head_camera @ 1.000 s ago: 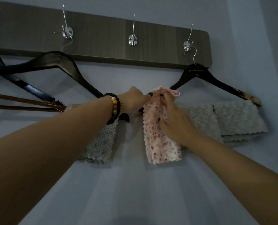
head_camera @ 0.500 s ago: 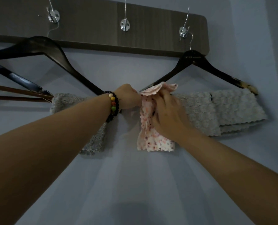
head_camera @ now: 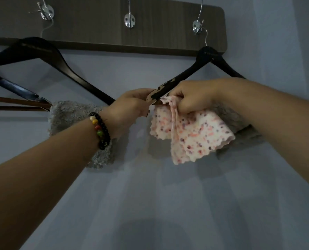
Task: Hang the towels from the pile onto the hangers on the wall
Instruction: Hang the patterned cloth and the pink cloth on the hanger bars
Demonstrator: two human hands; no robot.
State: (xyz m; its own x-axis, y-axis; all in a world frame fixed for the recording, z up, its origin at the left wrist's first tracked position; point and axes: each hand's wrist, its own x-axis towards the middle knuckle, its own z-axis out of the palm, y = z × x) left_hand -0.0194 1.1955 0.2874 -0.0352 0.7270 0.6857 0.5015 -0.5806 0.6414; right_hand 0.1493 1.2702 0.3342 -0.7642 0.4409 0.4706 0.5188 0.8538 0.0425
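At the frame's centre, the left hand (head_camera: pixel 132 107) pinches the worn left tip of the black wooden hanger (head_camera: pixel 184 74), which hangs from the right-hand metal hook (head_camera: pixel 197 27). Just right of it, the right hand (head_camera: pixel 191 96) grips the bunched pink speckled towel (head_camera: pixel 191 134) below that tip, in front of a grey fluffy towel (head_camera: pixel 229 116).

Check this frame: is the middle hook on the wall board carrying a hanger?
No. The middle hook on the board is bare, while the right hook carries the black hanger.

Bare forearms, no sleeves; left wrist wears black bead bracelet (head_camera: pixel 100 130) with coloured beads.
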